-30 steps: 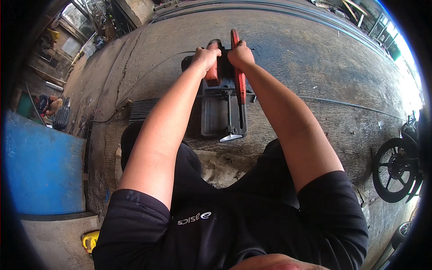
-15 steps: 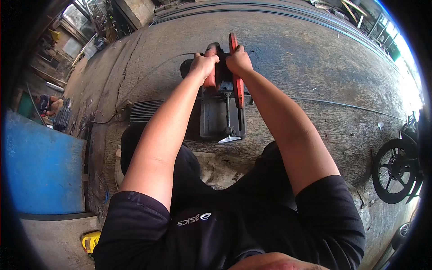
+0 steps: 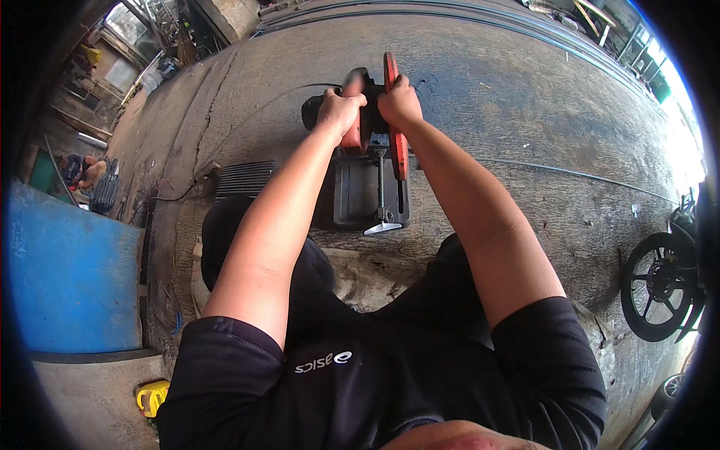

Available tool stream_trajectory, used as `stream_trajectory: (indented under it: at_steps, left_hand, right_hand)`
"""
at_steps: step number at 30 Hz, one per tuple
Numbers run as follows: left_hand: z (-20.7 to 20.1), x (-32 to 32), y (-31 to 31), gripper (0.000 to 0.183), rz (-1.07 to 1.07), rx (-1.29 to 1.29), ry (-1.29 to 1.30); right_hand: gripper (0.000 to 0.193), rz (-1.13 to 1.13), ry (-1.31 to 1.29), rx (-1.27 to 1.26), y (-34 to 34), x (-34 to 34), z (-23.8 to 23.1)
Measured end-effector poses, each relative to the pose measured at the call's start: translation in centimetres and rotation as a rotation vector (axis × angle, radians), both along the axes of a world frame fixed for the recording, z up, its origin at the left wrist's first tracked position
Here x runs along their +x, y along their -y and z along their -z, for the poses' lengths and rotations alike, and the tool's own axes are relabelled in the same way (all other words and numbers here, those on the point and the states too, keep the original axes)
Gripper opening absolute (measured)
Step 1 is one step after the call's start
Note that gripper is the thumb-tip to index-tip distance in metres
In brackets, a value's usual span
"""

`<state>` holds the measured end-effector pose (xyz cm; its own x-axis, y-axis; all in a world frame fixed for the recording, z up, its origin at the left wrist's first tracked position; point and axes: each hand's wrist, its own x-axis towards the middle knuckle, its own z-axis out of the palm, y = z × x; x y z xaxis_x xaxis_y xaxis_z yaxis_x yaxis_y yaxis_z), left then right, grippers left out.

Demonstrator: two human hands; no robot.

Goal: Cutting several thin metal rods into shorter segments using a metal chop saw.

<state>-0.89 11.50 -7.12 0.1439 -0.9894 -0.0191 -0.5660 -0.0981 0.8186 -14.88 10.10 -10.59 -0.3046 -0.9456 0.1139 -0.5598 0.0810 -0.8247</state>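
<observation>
In front of me on the floor stands a red and black chop saw (image 3: pixel 402 154) with a dark metal base (image 3: pixel 355 196). My left hand (image 3: pixel 341 109) is closed around the red handle (image 3: pixel 352 136) on its upper part. My right hand (image 3: pixel 400 103) grips the saw by the edge of the red blade guard, fingers wrapped over it. A clamp screw (image 3: pixel 381 184) runs along the base and ends in a pale crank handle (image 3: pixel 382 228) nearest me. The blade is mostly hidden by the guard and my right hand.
Left of the saw lies a stack of thin dark bars (image 3: pixel 245 180). A long thin rod (image 3: pixel 570 173) extends rightward over the floor. A blue panel (image 3: pixel 75 270) and a yellow container (image 3: pixel 152 397) are at left; a motorcycle wheel (image 3: pixel 657 286) stands at right. Long pipes (image 3: pixel 450 16) lie far off.
Both hands keep their hold on the saw, in nearly the same place. The view has shifted slightly, and more of the bar stack shows beside my left forearm.
</observation>
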Motion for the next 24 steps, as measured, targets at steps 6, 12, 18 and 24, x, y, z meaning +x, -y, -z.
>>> stream_trajectory:
  at_steps: [6,12,18,24]
  left_hand:
    - [0.7,0.1,-0.9,0.088,0.002,-0.005,-0.016]
    - [1.4,0.1,-2.6,0.086,-0.005,-0.031,0.008]
    - [1.1,0.0,-3.0,0.083,-0.006,-0.033,0.009]
    - [1.3,-0.1,-2.7,0.083,-0.013,-0.038,0.026]
  right_hand:
    - [0.055,-0.044,-0.006,-0.003,-0.6,0.0,0.7]
    - [0.056,-0.056,-0.003,0.003,-1.7,0.1,1.5]
    - [0.055,-0.044,-0.001,-0.013,-1.8,0.2,1.8]
    - [0.055,-0.012,-0.021,-0.039,-2.0,0.4,1.8]
